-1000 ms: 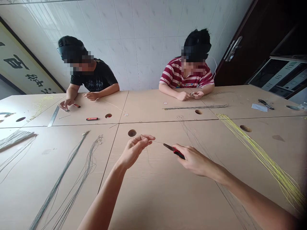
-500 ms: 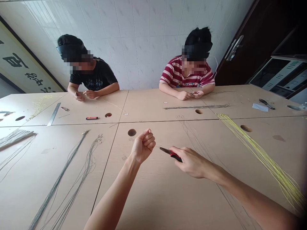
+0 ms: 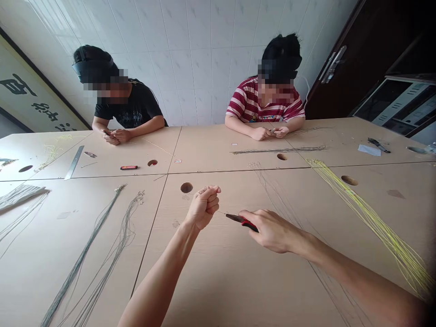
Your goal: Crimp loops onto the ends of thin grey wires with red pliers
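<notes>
My left hand point(image 3: 204, 206) is closed in a fist above the middle of the table, with a thin wire point(image 3: 221, 212) coming out of its right side. To the right of it, my right hand point(image 3: 269, 229) grips pliers point(image 3: 242, 220) with dark jaws and red and black handles. The tips of the pliers meet the far end of the short piece of wire. What lies inside the left fist is hidden. Behind the right hand, a loose bundle of thin grey wires point(image 3: 277, 195) runs across the table.
Yellow cords point(image 3: 368, 218) lie at right, grey cords point(image 3: 91, 240) at left. Two people sit across the table point(image 3: 204, 272), hands on it. Round holes, a steel ruler point(image 3: 74, 162), a red marker point(image 3: 129, 167) and a cutter point(image 3: 379, 145) are farther back.
My left fist has turned slightly, and more wire shows between it and the pliers. The right hand has barely moved. The person at left has brought both hands together.
</notes>
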Demonstrator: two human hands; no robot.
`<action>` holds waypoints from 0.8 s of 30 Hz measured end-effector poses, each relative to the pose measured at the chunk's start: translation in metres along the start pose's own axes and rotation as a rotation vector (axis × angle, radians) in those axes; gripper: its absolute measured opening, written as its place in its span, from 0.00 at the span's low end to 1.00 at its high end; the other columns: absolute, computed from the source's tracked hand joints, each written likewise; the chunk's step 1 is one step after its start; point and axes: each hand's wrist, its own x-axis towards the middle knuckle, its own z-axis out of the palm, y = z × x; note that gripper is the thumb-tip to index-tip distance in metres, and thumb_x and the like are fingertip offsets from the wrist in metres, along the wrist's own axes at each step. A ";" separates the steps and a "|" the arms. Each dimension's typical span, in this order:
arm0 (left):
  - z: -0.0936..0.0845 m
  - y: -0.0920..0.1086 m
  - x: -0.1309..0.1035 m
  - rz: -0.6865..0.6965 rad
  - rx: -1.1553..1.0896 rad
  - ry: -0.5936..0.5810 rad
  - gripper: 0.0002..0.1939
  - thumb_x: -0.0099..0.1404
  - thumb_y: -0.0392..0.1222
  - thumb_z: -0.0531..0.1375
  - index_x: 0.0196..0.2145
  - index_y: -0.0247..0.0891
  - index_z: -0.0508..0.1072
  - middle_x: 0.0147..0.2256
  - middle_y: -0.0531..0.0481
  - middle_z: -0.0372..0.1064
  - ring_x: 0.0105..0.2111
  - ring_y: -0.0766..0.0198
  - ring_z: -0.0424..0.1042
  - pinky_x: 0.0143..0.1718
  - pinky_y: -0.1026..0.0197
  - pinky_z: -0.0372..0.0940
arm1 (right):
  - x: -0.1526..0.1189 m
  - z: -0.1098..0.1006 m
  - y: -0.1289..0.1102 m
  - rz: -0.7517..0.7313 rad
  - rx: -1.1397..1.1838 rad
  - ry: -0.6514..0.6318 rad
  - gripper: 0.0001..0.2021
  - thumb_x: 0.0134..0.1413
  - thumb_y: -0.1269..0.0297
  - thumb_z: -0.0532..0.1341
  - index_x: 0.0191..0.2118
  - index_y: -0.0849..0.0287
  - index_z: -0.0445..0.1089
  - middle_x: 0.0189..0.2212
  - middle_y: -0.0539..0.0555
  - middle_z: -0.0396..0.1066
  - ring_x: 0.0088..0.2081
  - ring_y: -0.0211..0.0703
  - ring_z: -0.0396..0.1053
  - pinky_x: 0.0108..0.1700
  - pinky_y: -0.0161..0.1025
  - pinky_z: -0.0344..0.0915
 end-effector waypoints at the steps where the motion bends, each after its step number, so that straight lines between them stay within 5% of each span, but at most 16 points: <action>1: 0.000 0.000 0.000 0.000 0.013 0.005 0.12 0.53 0.39 0.69 0.25 0.32 0.68 0.18 0.65 0.36 0.15 0.79 0.37 0.14 0.73 0.38 | 0.000 0.000 0.001 -0.004 0.005 -0.002 0.07 0.52 0.74 0.52 0.35 0.54 0.63 0.25 0.48 0.65 0.23 0.38 0.56 0.25 0.35 0.49; 24: -0.008 -0.019 0.011 -0.051 0.084 0.079 0.10 0.51 0.37 0.67 0.23 0.31 0.68 0.15 0.66 0.38 0.14 0.80 0.37 0.13 0.72 0.35 | -0.001 0.020 0.010 -0.016 0.055 -0.002 0.08 0.49 0.76 0.52 0.32 0.54 0.61 0.21 0.46 0.59 0.22 0.37 0.50 0.24 0.34 0.47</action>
